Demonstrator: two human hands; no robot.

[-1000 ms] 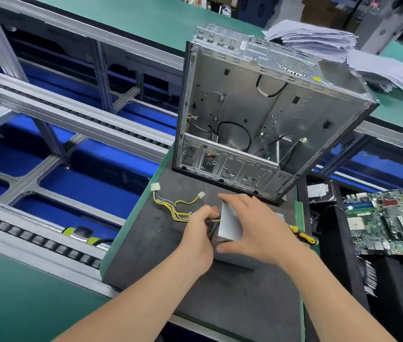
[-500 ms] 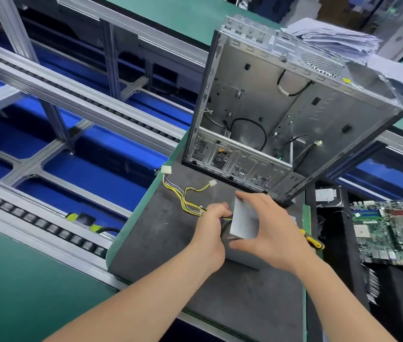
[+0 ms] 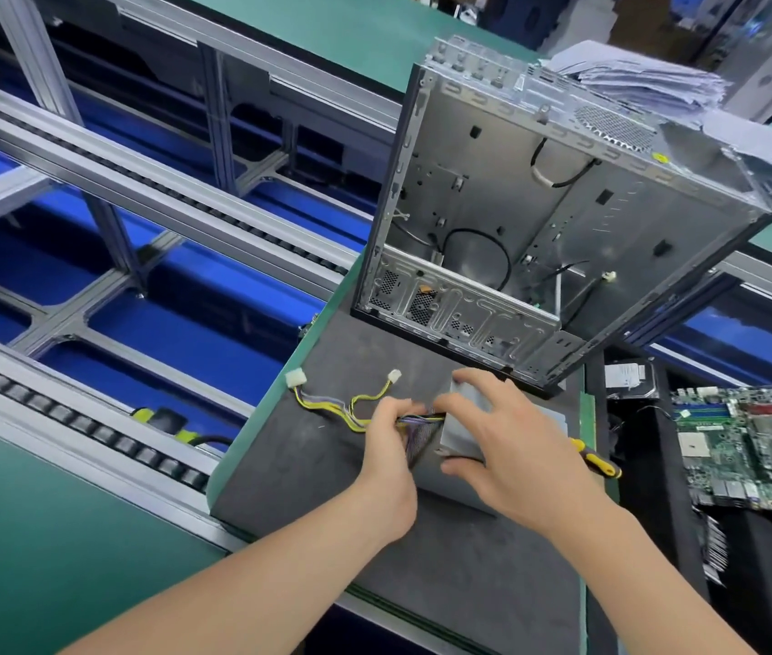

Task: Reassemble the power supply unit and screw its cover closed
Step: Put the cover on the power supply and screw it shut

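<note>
The grey metal power supply unit [image 3: 462, 430] lies on the dark foam mat [image 3: 308, 465] in front of me. Its yellow and purple cable bundle [image 3: 327, 406] runs out to the left and ends in two white connectors. My left hand [image 3: 388, 446] grips the cables where they leave the unit. My right hand [image 3: 492, 446] holds the unit's metal cover, fingers over its top edge and thumb at its near edge. The unit's right part is hidden under this hand.
An open, empty computer case [image 3: 540, 219] stands tilted at the mat's far end. A yellow-handled screwdriver [image 3: 596, 458] lies right of the unit. A motherboard [image 3: 752, 446] sits further right. A roller conveyor [image 3: 91, 446] runs along the left. Stacked papers [image 3: 648, 82] lie behind the case.
Both hands keep their hold on the cables and the unit. My right fingers have spread a little wider over the cover. The camera has shifted, so everything sits lower right in view.
</note>
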